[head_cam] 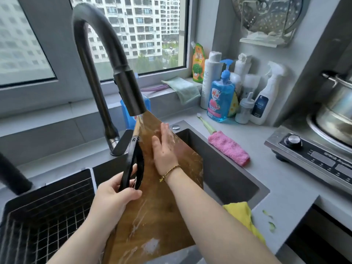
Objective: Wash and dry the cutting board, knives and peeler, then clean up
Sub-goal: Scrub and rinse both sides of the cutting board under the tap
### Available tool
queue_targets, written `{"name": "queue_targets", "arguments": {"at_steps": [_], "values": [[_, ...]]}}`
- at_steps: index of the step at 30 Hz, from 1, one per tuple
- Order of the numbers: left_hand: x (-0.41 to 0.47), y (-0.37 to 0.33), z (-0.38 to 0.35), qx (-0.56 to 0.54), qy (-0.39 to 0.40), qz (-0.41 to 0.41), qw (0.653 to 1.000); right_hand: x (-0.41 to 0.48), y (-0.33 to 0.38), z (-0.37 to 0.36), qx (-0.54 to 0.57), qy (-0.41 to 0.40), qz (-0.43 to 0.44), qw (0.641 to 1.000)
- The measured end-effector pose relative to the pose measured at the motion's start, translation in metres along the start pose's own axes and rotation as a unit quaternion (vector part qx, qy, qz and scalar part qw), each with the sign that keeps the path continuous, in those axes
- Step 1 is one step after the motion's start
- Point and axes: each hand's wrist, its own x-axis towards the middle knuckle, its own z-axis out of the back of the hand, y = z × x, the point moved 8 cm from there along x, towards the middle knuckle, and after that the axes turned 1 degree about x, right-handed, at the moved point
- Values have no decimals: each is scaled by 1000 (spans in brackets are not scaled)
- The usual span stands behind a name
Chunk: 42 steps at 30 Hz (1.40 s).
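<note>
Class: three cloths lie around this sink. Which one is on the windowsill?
The pale green cloth, draped over the windowsill. The pink cloth lies on the counter beside the sink; the yellow cloth sits at its near corner.

Wet cutting board [162, 206] under the faucet [131, 92], right hand [163, 149] flat on it, left hand [112, 197] around its black handle [136, 161].

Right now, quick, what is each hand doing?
Left hand: grips the black handle on the cutting board.
Right hand: open, pressed flat on the board.
</note>
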Motion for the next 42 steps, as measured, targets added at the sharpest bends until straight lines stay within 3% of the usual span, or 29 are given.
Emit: {"name": "queue_targets", "arguments": {"at_steps": [4, 8, 10, 14, 18, 20, 25, 28, 32, 36, 42], "values": [[13, 4, 6, -23, 0, 15, 1000, 33, -43, 10, -13, -37, -108, 993], [23, 6, 9, -16, -6, 11, 1000, 12, -8, -25, -45, 34, 49, 997], [25, 7, 10, -13, -8, 13, 1000, 15, -12, -25, -46, 28, 74, 996], [24, 12, 12, 2, -14, 8, 1000, 23, -55, -18, 0, 27, -96, 995], [26, 14, 11, 19, -20, 7, 1000, -3, -2, -46, -25, 82, 59, 995], [26, 14, 10, 15, -28, 9, 999, 2, -6, -46, -41, 74, 84, 993], [16, 16, 14, -4, -26, 13, 1000, 18, -78, -24, 0, 44, -125, 991], [12, 13, 14, 16, -12, 12, 1000, 17, -62, -26, 27, 49, -101, 993], [6, 1, 20, 55, -17, -8, 998, 37, -38, 6, -36, -2, -38, 999], [3, -7, 25, 91, -6, -21, 996, 52, -53, 11, 14, 63, -98, 993], [8, -22, 27, 198, 19, -2, 980, 40, -46, 11, 128, 113, -64, 983]]}}
